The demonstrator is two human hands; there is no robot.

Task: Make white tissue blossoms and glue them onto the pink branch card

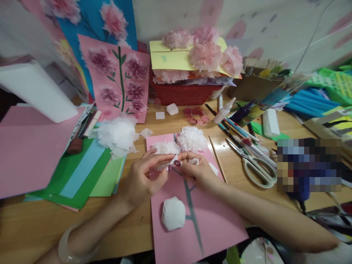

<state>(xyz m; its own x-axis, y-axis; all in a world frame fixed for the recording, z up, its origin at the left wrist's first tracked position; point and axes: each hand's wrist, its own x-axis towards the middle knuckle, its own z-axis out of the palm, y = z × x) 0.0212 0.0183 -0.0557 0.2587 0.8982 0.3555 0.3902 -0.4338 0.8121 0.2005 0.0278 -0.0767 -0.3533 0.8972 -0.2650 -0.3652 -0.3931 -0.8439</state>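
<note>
Well, furthest left from where I stand, a loose heap of white tissue squares [117, 135] sits on coloured sheets [74, 183]. Next comes the left hand [143, 174], its thumb and fingers pinched narrow on a small folded white paper [173, 160] held above the pink sheet [178, 244]. A white tissue bundle [173, 213] rests lower on that sheet, a ruffled white flower [191, 138] near its top. The right hand [199, 170] grips the same paper between thumb and finger; beyond lie a thin stick [218, 159] and scissors [260, 171].
</note>
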